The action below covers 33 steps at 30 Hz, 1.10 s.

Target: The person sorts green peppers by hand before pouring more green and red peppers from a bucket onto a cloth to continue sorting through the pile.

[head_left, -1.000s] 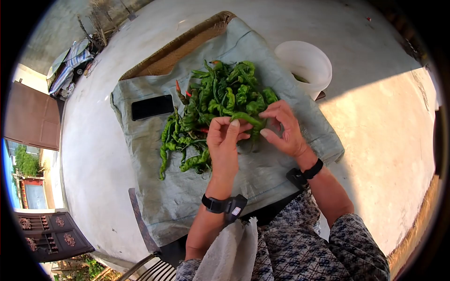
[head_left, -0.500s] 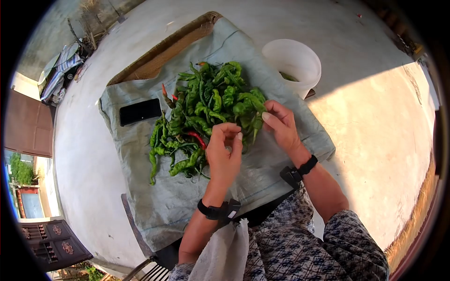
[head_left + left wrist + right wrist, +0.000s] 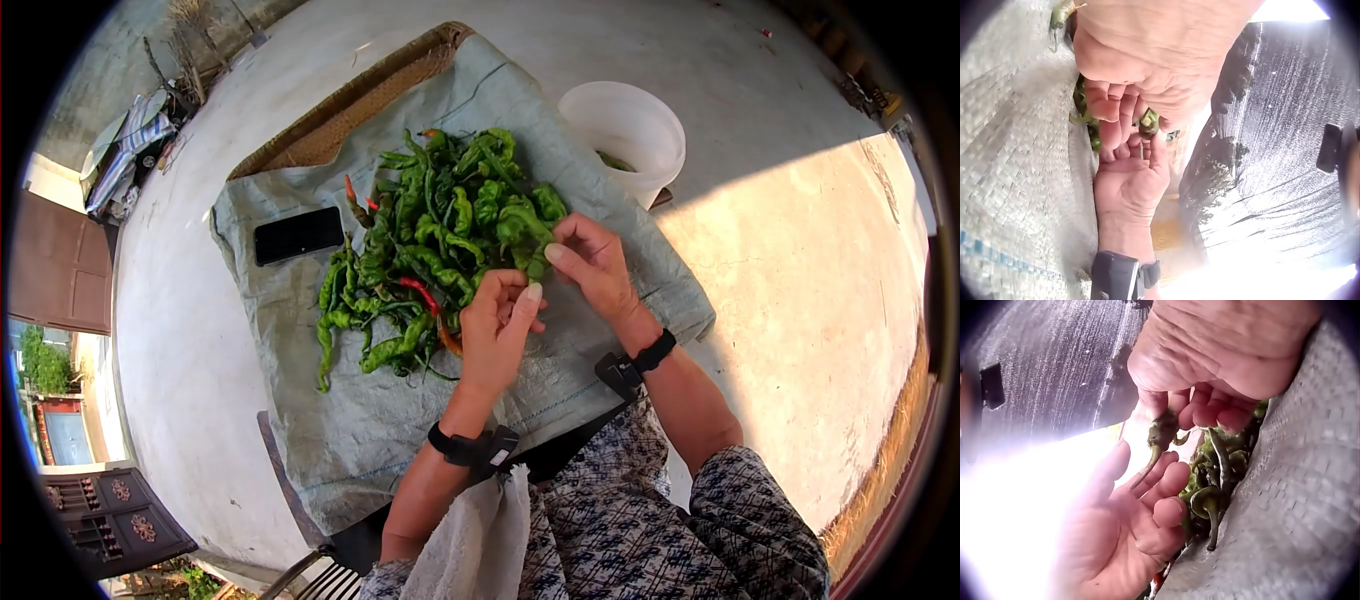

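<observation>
phone (image 3: 298, 236) is lying on the woven sheet (image 3: 330, 410), and right of it, on my feed, i'm seeing the heap of peppers (image 3: 408, 232), mostly green, with a red pepper (image 3: 421, 292) curving along its near side. next, the left hand (image 3: 492, 335) is hovering at its edge, fingers loosely bent and gripping nothing. a green pepper (image 3: 1163, 431) is hanging between the hands: the right hand (image 3: 597, 272) is pinching its body, while the stem (image 3: 1147, 467) is pointing toward the left hand's fingers. farther right, a white bucket (image 3: 645, 135) is standing past the sheet.

Harsh white glare, both wrist views
</observation>
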Each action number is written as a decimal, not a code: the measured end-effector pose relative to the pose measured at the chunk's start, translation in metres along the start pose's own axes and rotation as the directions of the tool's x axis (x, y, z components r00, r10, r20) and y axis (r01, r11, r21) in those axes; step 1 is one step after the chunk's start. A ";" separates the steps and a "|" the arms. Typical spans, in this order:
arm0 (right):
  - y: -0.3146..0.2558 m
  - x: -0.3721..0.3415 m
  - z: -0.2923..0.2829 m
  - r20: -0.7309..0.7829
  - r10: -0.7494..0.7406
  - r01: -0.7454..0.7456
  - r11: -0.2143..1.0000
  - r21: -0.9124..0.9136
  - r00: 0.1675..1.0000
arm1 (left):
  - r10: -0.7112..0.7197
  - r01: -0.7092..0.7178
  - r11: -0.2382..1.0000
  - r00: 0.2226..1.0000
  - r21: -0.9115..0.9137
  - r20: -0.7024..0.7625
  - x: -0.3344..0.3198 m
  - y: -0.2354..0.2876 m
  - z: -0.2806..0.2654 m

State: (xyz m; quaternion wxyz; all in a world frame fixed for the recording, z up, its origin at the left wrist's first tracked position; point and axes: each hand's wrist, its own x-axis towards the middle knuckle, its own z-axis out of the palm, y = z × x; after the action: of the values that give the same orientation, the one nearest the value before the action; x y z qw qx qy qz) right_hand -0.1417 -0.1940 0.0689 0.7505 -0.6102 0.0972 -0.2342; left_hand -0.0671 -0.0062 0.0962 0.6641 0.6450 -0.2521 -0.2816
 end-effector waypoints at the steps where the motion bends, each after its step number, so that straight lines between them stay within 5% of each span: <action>1: 0.002 0.000 0.000 0.006 -0.012 0.012 1.000 -0.012 1.000 | 0.003 -0.003 1.000 1.000 0.011 -0.009 0.000 -0.003 0.001; 14: -0.004 0.001 0.004 0.200 0.053 -0.064 0.997 0.049 0.978 | 0.038 -0.032 0.995 0.998 0.098 -0.059 -0.001 -0.024 0.001; 20: 0.008 0.002 -0.003 0.203 0.085 -0.078 0.996 -0.041 0.976 | 0.070 -0.060 0.981 0.996 0.182 -0.051 -0.003 -0.023 0.002; 33: 0.000 0.005 -0.002 0.089 0.079 -0.087 0.993 0.082 0.993 | 0.256 -0.204 0.910 0.961 0.361 -0.102 -0.018 -0.005 -0.003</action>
State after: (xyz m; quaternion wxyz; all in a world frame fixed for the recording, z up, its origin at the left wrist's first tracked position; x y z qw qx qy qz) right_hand -0.1383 -0.1976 0.0690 0.7887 -0.5822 0.0803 -0.1805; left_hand -0.0775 0.0085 0.0911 0.5854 0.7366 -0.3224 -0.1042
